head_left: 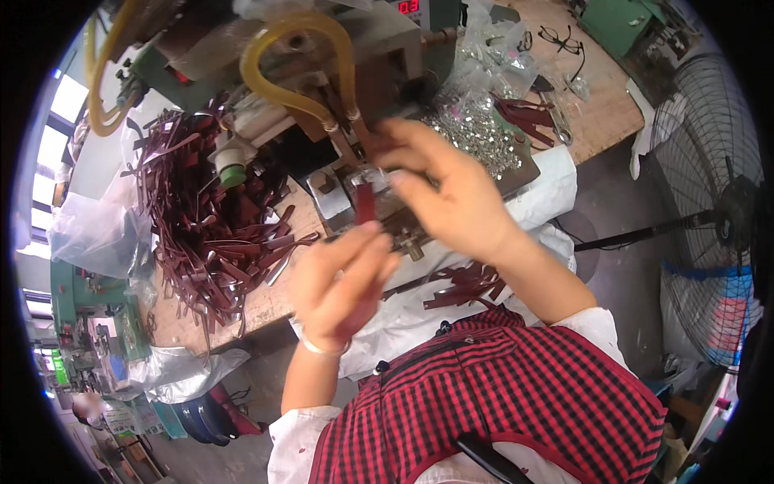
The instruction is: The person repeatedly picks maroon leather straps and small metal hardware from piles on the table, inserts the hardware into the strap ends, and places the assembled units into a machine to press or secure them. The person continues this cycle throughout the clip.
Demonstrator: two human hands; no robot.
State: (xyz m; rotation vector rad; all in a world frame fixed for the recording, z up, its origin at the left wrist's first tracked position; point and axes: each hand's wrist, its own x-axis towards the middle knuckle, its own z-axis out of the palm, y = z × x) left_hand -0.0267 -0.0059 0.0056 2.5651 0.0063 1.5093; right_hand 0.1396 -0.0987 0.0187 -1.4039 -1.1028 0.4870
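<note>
My left hand (339, 282) pinches the near end of a dark red leather strap (365, 203). The strap's far end lies at a small metal fixture (372, 176) under the head of a green bench machine (387, 60). Just right of that fixture is my right hand (451, 189), its thumb and fingers apart and its fingertips blurred by motion. Whether those fingertips touch the machine I cannot tell. A yellow hose (256, 60) loops down to the machine head above the strap.
A large heap of dark red straps (210, 218) covers the left of the wooden table (262, 310). Small shiny metal pieces (484, 149) lie right of the machine, with eyeglasses (562, 39) beyond. More straps (468, 286) rest near me on white cloth. A black fan (709, 210) stands at right.
</note>
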